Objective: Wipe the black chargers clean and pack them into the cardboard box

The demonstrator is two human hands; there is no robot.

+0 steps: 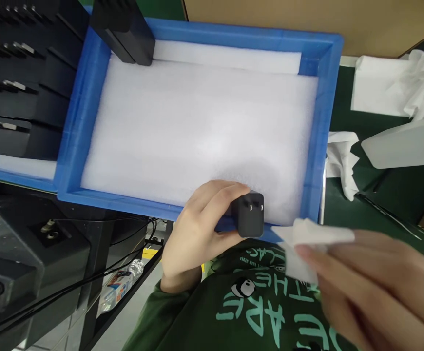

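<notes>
- The left hand (197,229) pinches a small black charger plug (250,214) between thumb and fingers, holding it just over the near rim of the blue plastic tray (76,122).
- The charger plug is a blocky, matte cuboid with rounded edges; two short metal prongs lie folded on its upward face.
- The right hand (373,282) has its fingers closed on a piece of white wipe cloth (307,243), thin and slightly creased, held just to the right of the plug; whether the cloth touches the plug cannot be told.
- The right hand is blurred, so finer detail of its grip is unclear.
- The tray is rectangular with a thick moulded rim, lined with a soft, fuzzy white foam sheet (197,122) that covers its floor.
- A row of black adapters (124,29), smooth and box-shaped, stands in the tray's far left corner.
- To the left, a second tray holds rows of black adapters (18,78) with metal prongs showing.
- On the dark green table (398,195) to the right lie crumpled white foam wrappings (398,83), loose and wrinkled.
- A green sleeve (153,317) and printed shirt fill the bottom edge.
</notes>
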